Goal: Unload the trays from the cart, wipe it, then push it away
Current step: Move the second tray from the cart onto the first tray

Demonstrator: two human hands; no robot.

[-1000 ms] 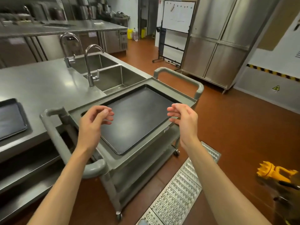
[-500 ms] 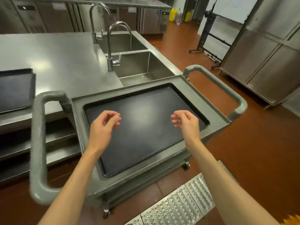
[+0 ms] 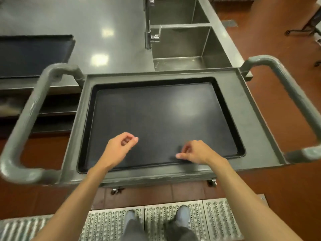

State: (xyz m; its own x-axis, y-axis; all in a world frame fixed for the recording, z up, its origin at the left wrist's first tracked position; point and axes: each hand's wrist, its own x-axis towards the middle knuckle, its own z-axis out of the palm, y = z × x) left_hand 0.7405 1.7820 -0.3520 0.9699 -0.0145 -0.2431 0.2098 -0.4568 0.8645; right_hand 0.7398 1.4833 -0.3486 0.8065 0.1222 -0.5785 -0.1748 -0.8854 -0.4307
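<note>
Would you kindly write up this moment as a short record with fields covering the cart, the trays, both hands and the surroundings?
cart: grey cart beside the steel counter, a handle at each end
tray on cart: black tray lying flat in the cart's top, not yet lifted
other tray: second dark tray on the counter, far left
left hand: left hand over the tray's near part, fingers loosely curled, holding nothing
right hand: right hand low by the tray's near rim, fingers loosely curled; contact cannot be told
sink: double sink behind the cart
floor: metal grate underfoot

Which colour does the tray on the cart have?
The tray is matte black, seen best in the head view.
</note>
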